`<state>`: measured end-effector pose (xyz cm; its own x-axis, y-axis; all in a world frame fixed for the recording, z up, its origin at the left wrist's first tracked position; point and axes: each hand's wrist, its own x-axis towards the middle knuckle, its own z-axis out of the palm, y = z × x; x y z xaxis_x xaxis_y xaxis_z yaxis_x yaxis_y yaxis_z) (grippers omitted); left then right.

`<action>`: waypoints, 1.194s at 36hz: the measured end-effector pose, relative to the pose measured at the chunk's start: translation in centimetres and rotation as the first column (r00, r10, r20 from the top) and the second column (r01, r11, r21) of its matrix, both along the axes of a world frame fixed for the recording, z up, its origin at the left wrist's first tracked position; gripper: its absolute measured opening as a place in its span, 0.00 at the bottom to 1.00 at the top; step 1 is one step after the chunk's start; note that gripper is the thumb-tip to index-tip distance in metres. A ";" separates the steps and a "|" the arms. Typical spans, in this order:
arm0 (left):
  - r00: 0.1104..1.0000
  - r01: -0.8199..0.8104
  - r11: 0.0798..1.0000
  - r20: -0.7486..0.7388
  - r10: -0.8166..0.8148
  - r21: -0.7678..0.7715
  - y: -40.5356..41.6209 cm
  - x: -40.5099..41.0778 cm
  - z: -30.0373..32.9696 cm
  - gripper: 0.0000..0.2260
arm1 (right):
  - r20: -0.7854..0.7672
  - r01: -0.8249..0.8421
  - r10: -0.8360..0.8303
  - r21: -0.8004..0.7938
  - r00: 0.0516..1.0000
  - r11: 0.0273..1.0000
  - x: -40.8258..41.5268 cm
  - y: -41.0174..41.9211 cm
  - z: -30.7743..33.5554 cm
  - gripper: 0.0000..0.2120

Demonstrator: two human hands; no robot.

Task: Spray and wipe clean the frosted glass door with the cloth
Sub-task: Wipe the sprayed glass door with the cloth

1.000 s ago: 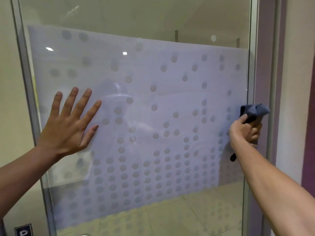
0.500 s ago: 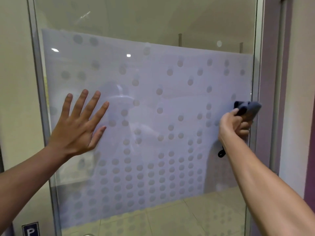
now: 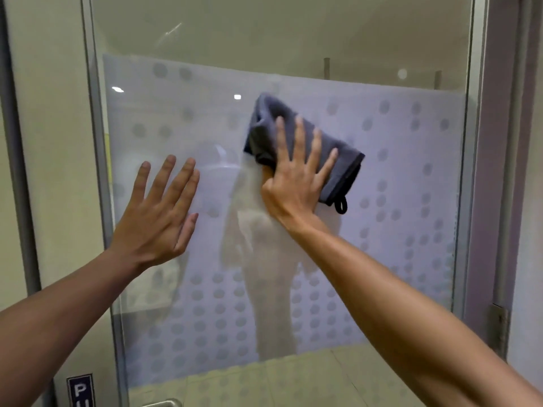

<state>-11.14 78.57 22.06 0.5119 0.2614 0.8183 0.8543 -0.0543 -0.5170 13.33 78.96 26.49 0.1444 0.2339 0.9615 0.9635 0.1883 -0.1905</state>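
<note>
While the left hand (image 3: pixel 158 212) lies flat on the frosted glass door (image 3: pixel 396 177) with its fingers straight and spread, holding nothing, the right hand (image 3: pixel 296 177) presses a folded grey microfibre cloth (image 3: pixel 264 127) against the upper middle of the frosted panel. Its grip is wide open: four straight, spread fingers lie over the cloth, and the thumb is hidden beneath. A small black hanging loop (image 3: pixel 340 205) dangles at the cloth's lower right corner. Grey dots pattern the panel. A metal door frame (image 3: pixel 97 160) runs up the left edge, with a blue sign (image 3: pixel 80 390) beside it low down.
</note>
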 end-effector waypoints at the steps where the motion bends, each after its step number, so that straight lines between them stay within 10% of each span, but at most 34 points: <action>1: 1.000 -0.004 1.000 0.003 0.004 0.000 0.0 0.0 0.0 0.32 | 0.073 -0.007 0.006 0.019 0.997 1.000 -0.5 0.0 -1.0 0.38; 20: 1.000 0.004 1.000 0.010 -0.003 -0.015 0.0 -0.1 0.0 0.29 | 0.436 -0.181 0.206 -0.099 0.876 0.978 -7.5 -1.5 -19.7 0.33; 31: 1.000 0.012 1.000 0.023 -0.011 -0.028 -0.2 0.0 -0.1 0.30 | 0.736 -0.084 0.328 -0.348 0.593 0.934 -9.0 -2.6 -30.2 0.38; 43: 1.000 0.010 1.000 0.024 -0.010 -0.030 0.0 -0.1 -0.1 0.31 | 0.896 0.022 0.246 -0.273 0.369 0.962 -2.6 -1.7 -33.9 0.42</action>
